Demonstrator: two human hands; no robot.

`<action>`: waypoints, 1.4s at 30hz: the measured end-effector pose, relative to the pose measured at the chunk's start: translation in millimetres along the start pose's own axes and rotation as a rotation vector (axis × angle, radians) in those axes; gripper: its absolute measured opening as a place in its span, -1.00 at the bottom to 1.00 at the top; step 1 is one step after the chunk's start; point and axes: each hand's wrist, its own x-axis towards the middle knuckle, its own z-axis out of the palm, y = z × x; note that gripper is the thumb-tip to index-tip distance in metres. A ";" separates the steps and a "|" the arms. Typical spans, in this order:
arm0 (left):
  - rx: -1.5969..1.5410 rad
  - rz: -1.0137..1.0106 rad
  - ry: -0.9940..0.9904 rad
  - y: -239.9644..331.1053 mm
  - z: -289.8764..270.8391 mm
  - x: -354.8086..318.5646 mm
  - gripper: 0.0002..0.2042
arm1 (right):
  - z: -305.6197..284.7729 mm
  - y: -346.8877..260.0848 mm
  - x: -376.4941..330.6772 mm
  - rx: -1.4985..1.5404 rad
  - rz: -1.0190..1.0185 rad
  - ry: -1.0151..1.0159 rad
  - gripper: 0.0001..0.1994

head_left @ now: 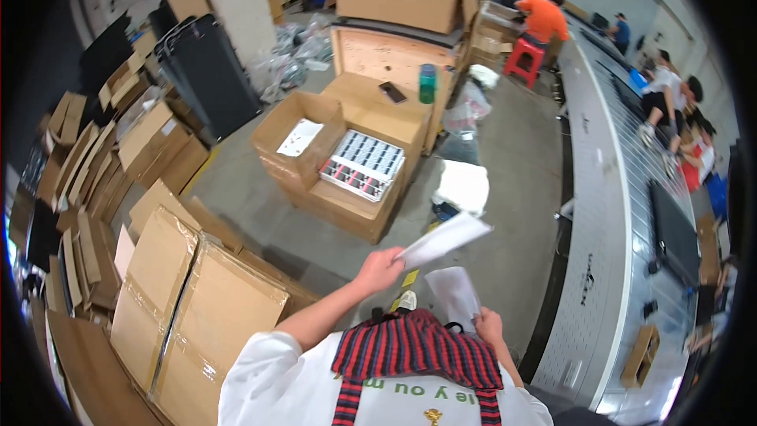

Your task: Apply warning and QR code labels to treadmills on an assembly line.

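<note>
My left hand [381, 270] is closed on the edge of a flat white sheet [446, 240], held out in front of me and tilted up to the right. Lower and to the right, my right hand [489, 323] grips a second whitish sheet [455, 292], which looks slightly see-through. I cannot tell whether either is paper or thin plastic. Beyond them stands an open cardboard box [272, 159] with white papers [300, 137] inside. Beside it, a white tray [388, 186] holds rows of small grey, black and red items on a large carton [347, 221].
Taped cartons [221, 300] stand close on my left, with folded cardboard behind. A long conveyor [591, 213] runs along the right, people beyond it. A phone [392, 92] and green bottle [426, 84] rest past the tray. A white bundle [460, 187] lies on the floor.
</note>
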 end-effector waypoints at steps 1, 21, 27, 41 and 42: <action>-0.007 -0.007 0.062 -3.5 -7.4 21.2 -0.79 | -10.8 -4.5 22.6 0.055 -0.013 0.015 -0.84; 0.909 -0.693 0.390 -263.4 -329.7 324.8 -0.58 | -98.4 -129.3 276.2 0.270 0.212 -0.078 -0.81; 0.336 -0.249 0.240 -252.9 -212.1 353.2 -0.60 | -106.7 -163.2 294.4 0.330 0.220 -0.070 -0.83; 0.653 -0.793 -0.072 -292.9 3.1 331.2 -0.31 | -94.0 -65.9 205.7 0.359 0.606 -0.187 -0.84; 0.702 -0.823 -0.048 -290.6 7.0 332.9 -0.32 | -94.5 -64.6 205.1 0.329 0.598 -0.217 -0.84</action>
